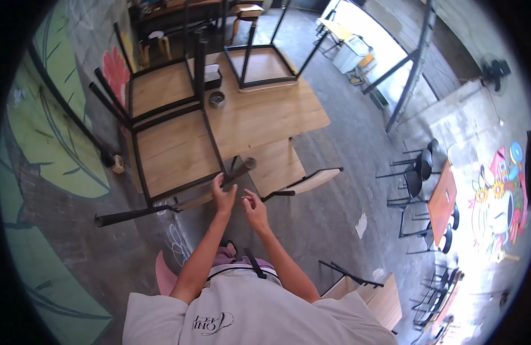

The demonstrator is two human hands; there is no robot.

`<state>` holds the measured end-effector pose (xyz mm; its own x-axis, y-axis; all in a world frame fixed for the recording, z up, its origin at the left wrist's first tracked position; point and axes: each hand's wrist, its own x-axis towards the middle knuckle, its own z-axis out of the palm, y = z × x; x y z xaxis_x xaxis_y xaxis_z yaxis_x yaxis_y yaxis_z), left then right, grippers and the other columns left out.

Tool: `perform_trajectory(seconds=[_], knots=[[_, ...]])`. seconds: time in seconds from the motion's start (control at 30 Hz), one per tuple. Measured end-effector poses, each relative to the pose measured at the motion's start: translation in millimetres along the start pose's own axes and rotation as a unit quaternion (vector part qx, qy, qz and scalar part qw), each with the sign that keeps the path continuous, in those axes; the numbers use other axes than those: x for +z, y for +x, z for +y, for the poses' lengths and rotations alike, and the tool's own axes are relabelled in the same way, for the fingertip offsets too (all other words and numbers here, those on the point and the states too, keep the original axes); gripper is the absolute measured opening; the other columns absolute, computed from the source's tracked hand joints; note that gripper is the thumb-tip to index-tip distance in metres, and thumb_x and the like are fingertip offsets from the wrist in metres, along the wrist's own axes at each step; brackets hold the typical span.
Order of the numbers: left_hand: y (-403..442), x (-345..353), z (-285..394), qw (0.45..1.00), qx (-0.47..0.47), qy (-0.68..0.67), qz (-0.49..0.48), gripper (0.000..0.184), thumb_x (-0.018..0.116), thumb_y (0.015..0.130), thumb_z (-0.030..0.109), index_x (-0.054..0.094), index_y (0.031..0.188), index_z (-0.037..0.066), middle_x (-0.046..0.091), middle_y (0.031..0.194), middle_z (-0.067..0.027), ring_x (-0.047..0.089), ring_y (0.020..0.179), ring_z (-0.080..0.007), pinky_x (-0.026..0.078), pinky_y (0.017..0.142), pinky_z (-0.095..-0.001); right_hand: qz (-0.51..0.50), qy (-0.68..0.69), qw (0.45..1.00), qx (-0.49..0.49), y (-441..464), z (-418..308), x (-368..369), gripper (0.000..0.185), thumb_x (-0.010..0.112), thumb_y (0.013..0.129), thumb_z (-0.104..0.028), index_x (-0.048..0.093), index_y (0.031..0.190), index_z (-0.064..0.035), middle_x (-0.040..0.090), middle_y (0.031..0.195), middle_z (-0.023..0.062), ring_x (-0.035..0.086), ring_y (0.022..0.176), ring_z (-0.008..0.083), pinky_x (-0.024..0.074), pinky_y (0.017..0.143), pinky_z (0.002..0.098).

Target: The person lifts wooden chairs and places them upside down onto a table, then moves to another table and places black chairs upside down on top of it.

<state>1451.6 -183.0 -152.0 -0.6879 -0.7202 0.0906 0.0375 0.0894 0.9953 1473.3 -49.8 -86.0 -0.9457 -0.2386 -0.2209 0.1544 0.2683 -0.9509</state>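
Observation:
My left hand (pixel 224 196) is raised beside the near corner of an upturned chair (pixel 176 154), its thumb and fingers apart. The fingertips overlap the chair's black frame in view; I cannot tell whether they touch it. This chair lies seat-down at the left side of the wooden table (pixel 271 112), its black legs sticking out. To the right, my right hand (pixel 254 211) hangs in the air with loosely bent, parted fingers and nothing in them. Close by it stands another chair (pixel 280 168) with a wooden seat and curved backrest, partly under the table.
Two more upturned chairs (pixel 162 87) (pixel 261 64) rest on the table, with a round ashtray (pixel 217 100) between them. A black post (pixel 70 106) stands at the left. Behind me to the right is another wooden chair (pixel 386 299). Black chairs flank a table (pixel 442 195) farther right.

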Motion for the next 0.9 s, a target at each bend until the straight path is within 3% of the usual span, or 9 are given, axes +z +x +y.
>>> perform_trajectory(seconds=[0.03, 0.1, 0.17, 0.2, 0.3, 0.43, 0.57, 0.9], knots=[[-12, -8, 2, 1.0, -0.009, -0.001, 0.02, 0.057, 0.076, 0.071, 0.01, 0.058, 0.125, 0.008, 0.061, 0.117, -0.011, 0.06, 0.107, -0.0244, 0.046, 0.096, -0.0345, -0.001, 0.004, 1.0, -0.002, -11, 3, -5, 0.039, 0.055, 0.099, -0.019, 0.053, 0.137, -0.0101, 0.067, 0.107, 0.0055, 0.063, 0.091, 0.0112, 0.0527, 0.07, 0.0258], [-40, -24, 19, 0.988, -0.147, -0.028, 0.022, 0.051, 0.072, 0.078, 0.009, 0.056, 0.126, 0.006, 0.06, 0.118, -0.0115, 0.059, 0.108, -0.0253, 0.044, 0.097, -0.0339, -0.001, 0.017, 1.0, 0.016, -33, -4, -21, 0.04, 0.055, 0.098, -0.019, 0.053, 0.137, -0.0099, 0.067, 0.107, 0.0065, 0.063, 0.089, 0.011, 0.0515, 0.068, 0.0253], [-60, -33, -18, 0.979, -0.187, -0.082, -0.017, 0.039, 0.067, 0.084, 0.008, 0.058, 0.122, 0.004, 0.064, 0.113, -0.0094, 0.062, 0.101, -0.02, 0.047, 0.09, -0.0308, 0.014, 0.019, 1.0, 0.017, -53, -4, -43, 0.04, 0.056, 0.098, -0.019, 0.053, 0.137, -0.0098, 0.068, 0.106, 0.0069, 0.064, 0.088, 0.0112, 0.0517, 0.068, 0.0256], [-67, -41, 0, 0.929, -0.342, -0.12, -0.081, 0.031, 0.063, 0.087, 0.008, 0.062, 0.118, 0.003, 0.067, 0.107, -0.0066, 0.064, 0.092, -0.0127, 0.05, 0.081, -0.0257, 0.014, 0.016, 1.0, 0.021, -63, -1, -54, 0.041, 0.056, 0.097, -0.019, 0.053, 0.137, -0.0097, 0.068, 0.105, 0.0072, 0.064, 0.087, 0.0115, 0.0518, 0.068, 0.0259], [-112, -30, 44, 0.891, -0.373, -0.192, -0.174, 0.029, 0.065, 0.088, 0.01, 0.064, 0.116, 0.005, 0.07, 0.102, -0.0048, 0.064, 0.086, -0.0073, 0.049, 0.074, -0.0209, 0.056, 0.037, 0.997, 0.026, -94, 4, -90, 0.04, 0.056, 0.096, -0.019, 0.054, 0.135, -0.0088, 0.069, 0.104, 0.0087, 0.065, 0.086, 0.0126, 0.0524, 0.069, 0.0266], [-176, -4, 59, 0.912, -0.265, -0.182, -0.255, 0.036, 0.073, 0.083, 0.004, 0.063, 0.117, 0.002, 0.069, 0.104, -0.0066, 0.065, 0.095, -0.012, 0.052, 0.08, -0.0244, 0.1, 0.058, 0.993, 0.019, -134, 38, -139, 0.039, 0.055, 0.096, -0.018, 0.055, 0.134, -0.0081, 0.069, 0.105, 0.0101, 0.066, 0.087, 0.0146, 0.0533, 0.069, 0.0278], [-227, 20, 82, 0.884, -0.308, -0.175, -0.305, 0.035, 0.076, 0.083, 0.004, 0.063, 0.115, 0.0, 0.069, 0.103, -0.0078, 0.067, 0.092, -0.0137, 0.052, 0.079, -0.0241, 0.158, 0.088, 0.982, 0.047, -185, 49, -182, 0.037, 0.053, 0.096, -0.018, 0.057, 0.131, -0.0077, 0.07, 0.104, 0.0107, 0.068, 0.089, 0.0169, 0.0542, 0.07, 0.0289], [-273, 73, 125, 0.884, -0.317, -0.128, -0.318, 0.018, 0.074, 0.089, 0.018, 0.07, 0.096, 0.002, 0.071, 0.082, -0.0049, 0.068, 0.069, -0.0122, 0.05, 0.062, -0.022, 0.244, 0.161, 0.951, 0.096, -236, 76, -249, 0.033, 0.053, 0.096, -0.016, 0.059, 0.127, -0.007, 0.07, 0.103, 0.0087, 0.068, 0.085, 0.0145, 0.0532, 0.069, 0.0267]])
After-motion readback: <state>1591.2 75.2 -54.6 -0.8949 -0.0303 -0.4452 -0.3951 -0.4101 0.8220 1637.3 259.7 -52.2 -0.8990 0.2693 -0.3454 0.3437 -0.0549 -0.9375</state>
